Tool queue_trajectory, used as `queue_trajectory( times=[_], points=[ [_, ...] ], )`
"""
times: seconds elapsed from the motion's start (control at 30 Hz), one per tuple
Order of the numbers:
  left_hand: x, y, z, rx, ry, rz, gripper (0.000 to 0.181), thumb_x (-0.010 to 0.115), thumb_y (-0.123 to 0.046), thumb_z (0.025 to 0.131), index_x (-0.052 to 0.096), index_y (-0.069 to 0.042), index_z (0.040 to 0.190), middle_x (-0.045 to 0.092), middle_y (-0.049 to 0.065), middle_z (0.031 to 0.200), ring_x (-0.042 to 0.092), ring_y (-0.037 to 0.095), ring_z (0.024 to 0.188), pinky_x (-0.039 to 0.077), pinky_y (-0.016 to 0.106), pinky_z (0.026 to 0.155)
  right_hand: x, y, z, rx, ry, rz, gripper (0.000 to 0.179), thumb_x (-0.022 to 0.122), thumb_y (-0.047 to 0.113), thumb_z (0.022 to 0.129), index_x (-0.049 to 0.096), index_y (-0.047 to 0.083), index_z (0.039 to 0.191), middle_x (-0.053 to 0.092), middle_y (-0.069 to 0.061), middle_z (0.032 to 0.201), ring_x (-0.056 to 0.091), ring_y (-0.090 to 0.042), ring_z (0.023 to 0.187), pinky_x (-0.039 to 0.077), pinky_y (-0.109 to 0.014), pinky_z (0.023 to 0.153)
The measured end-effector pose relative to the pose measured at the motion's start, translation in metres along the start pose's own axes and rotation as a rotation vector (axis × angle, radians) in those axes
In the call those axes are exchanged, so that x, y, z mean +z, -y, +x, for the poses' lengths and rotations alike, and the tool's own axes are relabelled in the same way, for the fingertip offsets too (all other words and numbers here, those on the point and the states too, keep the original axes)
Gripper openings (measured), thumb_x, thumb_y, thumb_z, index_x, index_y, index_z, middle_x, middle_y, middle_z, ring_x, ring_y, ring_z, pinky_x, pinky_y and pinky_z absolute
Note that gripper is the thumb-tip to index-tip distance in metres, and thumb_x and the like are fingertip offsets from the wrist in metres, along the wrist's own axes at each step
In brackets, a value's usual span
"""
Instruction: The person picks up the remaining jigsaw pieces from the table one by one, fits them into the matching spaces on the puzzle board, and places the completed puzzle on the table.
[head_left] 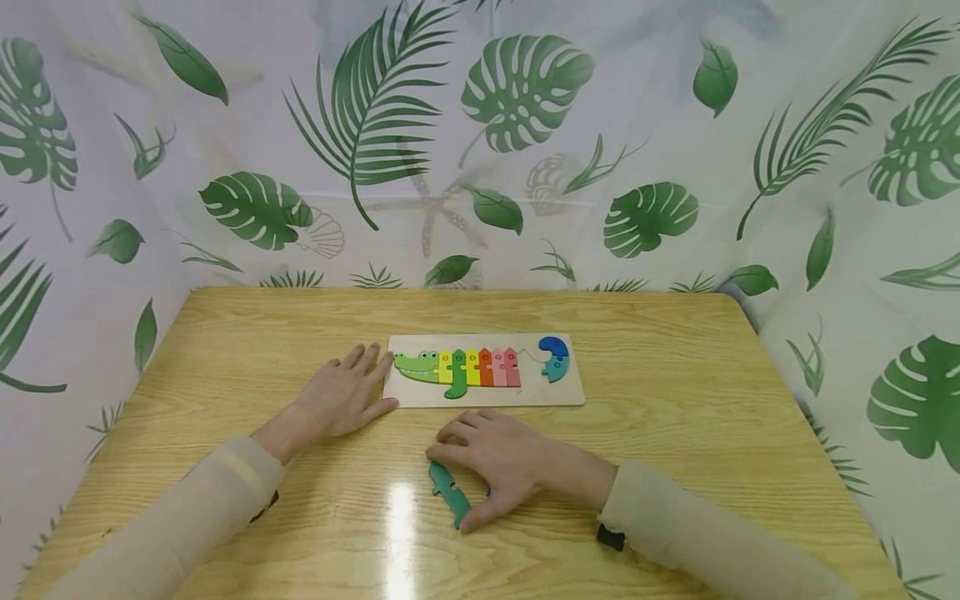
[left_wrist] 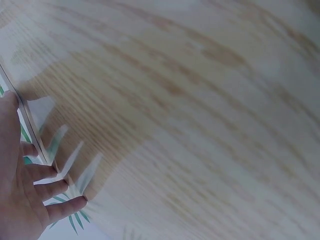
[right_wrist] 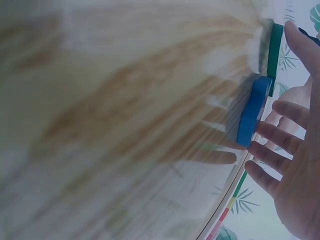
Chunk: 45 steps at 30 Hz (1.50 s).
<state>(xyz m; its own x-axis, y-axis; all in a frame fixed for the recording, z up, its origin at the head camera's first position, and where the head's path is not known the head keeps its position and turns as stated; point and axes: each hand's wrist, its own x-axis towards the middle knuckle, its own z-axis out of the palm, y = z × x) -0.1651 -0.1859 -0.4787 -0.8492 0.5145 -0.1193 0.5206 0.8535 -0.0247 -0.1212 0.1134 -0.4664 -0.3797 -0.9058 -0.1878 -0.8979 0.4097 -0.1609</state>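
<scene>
A pale wooden puzzle board (head_left: 423,404) holds a crocodile of coloured pieces, with a bare stretch between the pink piece (head_left: 513,367) and the blue tail pieces (head_left: 554,347). My left hand (head_left: 337,400) lies at the board's left end, fingers extended, touching its edge. Nearer to me, my right hand (head_left: 498,458) arches over two loose pieces on the table. Its thumb and fingertips are at opposite ends of a teal-green puzzle piece (head_left: 448,492). A blue puzzle piece (right_wrist: 254,112) lies beside that one, mostly hidden under the hand in the head view.
A wood-grain table (head_left: 675,375) carries everything. Behind it and at both sides hangs a white cloth (head_left: 660,142) printed with green leaves. A bright reflection lies on the tabletop left of the loose pieces.
</scene>
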Motion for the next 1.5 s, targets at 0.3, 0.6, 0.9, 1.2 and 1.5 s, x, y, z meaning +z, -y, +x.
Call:
queue_trajectory(
  times=[0.3, 0.6, 0.9, 1.2, 1.5],
  points=[
    [-0.0014, -0.0009, -0.0001, -0.001, 0.012, 0.003, 0.078, 0.044, -0.058, 0.109, 0.034, -0.004, 0.165, 0.038, 0.027, 0.167, 0.043, 0.046, 0.153, 0.052, 0.061, 0.11, 0.0018, 0.0023, -0.0009, -0.008, -0.01, -0.012, 0.092, 0.057, 0.086, 0.087, 0.048, 0.027, 0.157, 0.054, -0.004, 0.154, 0.052, -0.023, 0.141, 0.045, -0.047, 0.119],
    [-0.0018, -0.0009, -0.0002, -0.001, 0.004, 0.005, 0.078, 0.045, -0.058, 0.109, 0.035, -0.003, 0.164, 0.039, 0.028, 0.167, 0.043, 0.046, 0.153, 0.053, 0.061, 0.109, 0.0046, 0.0021, -0.001, -0.015, -0.026, -0.038, 0.092, 0.055, 0.088, 0.086, 0.049, 0.028, 0.156, 0.054, -0.004, 0.152, 0.052, -0.023, 0.139, 0.046, -0.047, 0.117],
    [-0.0008, -0.0003, 0.0001, 0.002, 0.004, 0.006, 0.079, 0.045, -0.058, 0.109, 0.034, -0.003, 0.165, 0.039, 0.028, 0.167, 0.043, 0.046, 0.153, 0.053, 0.061, 0.109, 0.0073, 0.0009, 0.0, -0.023, -0.044, -0.061, 0.091, 0.058, 0.088, 0.084, 0.051, 0.029, 0.154, 0.055, -0.002, 0.149, 0.053, -0.021, 0.137, 0.047, -0.044, 0.116],
    [-0.0013, -0.0008, 0.0001, 0.001, 0.0, 0.0, 0.078, 0.045, -0.058, 0.109, 0.034, -0.004, 0.165, 0.039, 0.028, 0.167, 0.043, 0.046, 0.153, 0.053, 0.061, 0.108, 0.0027, 0.0021, 0.0022, -0.014, -0.017, -0.05, 0.091, 0.062, 0.086, 0.083, 0.054, 0.027, 0.151, 0.054, -0.002, 0.148, 0.053, -0.02, 0.134, 0.045, -0.044, 0.119],
    [0.0001, -0.0004, 0.0004, 0.004, -0.003, -0.003, 0.077, 0.044, -0.057, 0.11, 0.035, -0.004, 0.165, 0.039, 0.028, 0.167, 0.044, 0.047, 0.152, 0.053, 0.061, 0.109, 0.0011, 0.0017, 0.0031, 0.001, -0.002, -0.051, 0.091, 0.061, 0.088, 0.082, 0.055, 0.027, 0.15, 0.054, -0.001, 0.148, 0.053, -0.019, 0.133, 0.044, -0.042, 0.12]
  ],
)
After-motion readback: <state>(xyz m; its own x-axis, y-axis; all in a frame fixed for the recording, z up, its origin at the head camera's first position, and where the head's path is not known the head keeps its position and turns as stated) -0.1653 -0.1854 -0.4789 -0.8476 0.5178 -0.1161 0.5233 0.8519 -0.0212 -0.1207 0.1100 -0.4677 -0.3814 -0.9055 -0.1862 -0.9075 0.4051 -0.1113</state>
